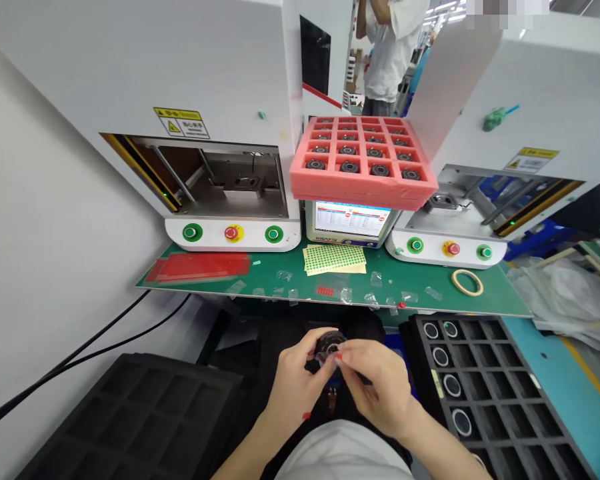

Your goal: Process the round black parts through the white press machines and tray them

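My left hand is wrapped around a black round part with a ring-shaped centre, held above my lap. My right hand meets it from the right, thumb and forefinger pinched at the part's edge. A small red piece shows at those fingertips, with what looks like clear film beside it. Another red speck sticks near my left wrist. The part's underside is hidden by my fingers.
Ahead, a green bench carries red sheets, a green-dotted sticker sheet, film scraps and a tape roll. A pink foam tray holds black parts between two machines. Black trays flank me; the right one contains several round parts.
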Action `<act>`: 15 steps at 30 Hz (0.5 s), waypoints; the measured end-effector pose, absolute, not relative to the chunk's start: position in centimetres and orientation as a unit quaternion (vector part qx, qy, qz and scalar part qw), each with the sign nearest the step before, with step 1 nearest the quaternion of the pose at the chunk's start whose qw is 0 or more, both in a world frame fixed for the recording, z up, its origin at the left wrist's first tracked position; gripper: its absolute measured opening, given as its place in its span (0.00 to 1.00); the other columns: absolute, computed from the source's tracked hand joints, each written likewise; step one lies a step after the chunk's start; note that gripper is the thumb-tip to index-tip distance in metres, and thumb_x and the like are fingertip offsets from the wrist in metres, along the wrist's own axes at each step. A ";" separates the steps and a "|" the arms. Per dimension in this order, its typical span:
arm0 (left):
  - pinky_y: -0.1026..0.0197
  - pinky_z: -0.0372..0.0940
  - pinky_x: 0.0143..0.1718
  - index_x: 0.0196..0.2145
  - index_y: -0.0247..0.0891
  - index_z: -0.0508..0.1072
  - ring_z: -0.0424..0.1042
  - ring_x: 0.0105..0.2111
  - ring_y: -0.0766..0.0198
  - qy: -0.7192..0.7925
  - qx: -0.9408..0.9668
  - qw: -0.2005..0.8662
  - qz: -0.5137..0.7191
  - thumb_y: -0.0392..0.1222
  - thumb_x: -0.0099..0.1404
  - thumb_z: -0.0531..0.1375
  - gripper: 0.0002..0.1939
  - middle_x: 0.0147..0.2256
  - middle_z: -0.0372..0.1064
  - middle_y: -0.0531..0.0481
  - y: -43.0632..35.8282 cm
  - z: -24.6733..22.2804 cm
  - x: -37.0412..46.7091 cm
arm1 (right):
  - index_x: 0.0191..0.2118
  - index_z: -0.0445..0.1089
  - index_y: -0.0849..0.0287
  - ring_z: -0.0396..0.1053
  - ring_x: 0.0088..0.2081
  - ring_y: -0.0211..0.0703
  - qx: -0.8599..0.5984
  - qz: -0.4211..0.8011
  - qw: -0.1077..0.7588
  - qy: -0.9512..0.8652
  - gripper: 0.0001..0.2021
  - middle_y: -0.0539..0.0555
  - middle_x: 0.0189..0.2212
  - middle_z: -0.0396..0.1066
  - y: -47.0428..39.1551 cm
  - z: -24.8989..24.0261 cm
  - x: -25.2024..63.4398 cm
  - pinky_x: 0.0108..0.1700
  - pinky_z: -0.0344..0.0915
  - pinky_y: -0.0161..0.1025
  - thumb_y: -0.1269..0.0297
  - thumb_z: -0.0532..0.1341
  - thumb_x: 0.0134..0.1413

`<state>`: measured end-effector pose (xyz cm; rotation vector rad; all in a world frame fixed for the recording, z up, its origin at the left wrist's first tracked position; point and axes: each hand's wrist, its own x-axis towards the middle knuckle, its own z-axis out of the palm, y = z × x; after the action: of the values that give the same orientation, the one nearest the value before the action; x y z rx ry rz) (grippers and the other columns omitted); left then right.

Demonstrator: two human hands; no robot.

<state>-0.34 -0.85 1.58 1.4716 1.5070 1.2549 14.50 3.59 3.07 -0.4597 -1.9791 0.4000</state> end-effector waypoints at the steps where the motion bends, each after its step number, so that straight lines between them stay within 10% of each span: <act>1: 0.71 0.70 0.37 0.43 0.37 0.74 0.77 0.34 0.67 0.577 0.563 0.345 0.481 0.35 0.61 0.60 0.11 0.36 0.77 0.52 -0.7 1.4 -0.3 | 0.49 0.66 0.60 0.77 0.37 0.44 -0.188 0.167 0.514 -0.820 0.20 0.57 0.33 0.77 3.5 2.8 14.6 0.39 0.77 0.40 0.85 0.58 0.52; 11: 0.62 0.72 0.35 0.40 0.37 0.74 0.77 0.31 0.62 0.581 0.473 0.482 0.453 0.41 0.60 0.61 0.10 0.34 0.77 0.48 1.0 -0.4 -1.3 | 0.39 0.62 0.55 0.74 0.29 0.41 -0.418 0.236 0.645 -0.595 0.13 0.48 0.27 0.73 8.0 -0.9 17.4 0.34 0.73 0.43 0.71 0.66 0.50; 15: 0.63 0.69 0.27 0.36 0.34 0.70 0.73 0.25 0.65 0.547 0.353 0.579 0.491 0.46 0.59 0.64 0.13 0.33 0.77 0.44 1.5 -1.3 -1.8 | 0.38 0.64 0.60 0.72 0.26 0.41 -0.597 0.295 0.480 -0.571 0.15 0.47 0.23 0.71 18.8 -4.5 21.3 0.34 0.71 0.41 0.57 0.67 0.49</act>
<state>-1.80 1.54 -1.35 0.8261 1.2803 1.1481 21.31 18.82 -4.46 -1.4575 -1.3931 0.7194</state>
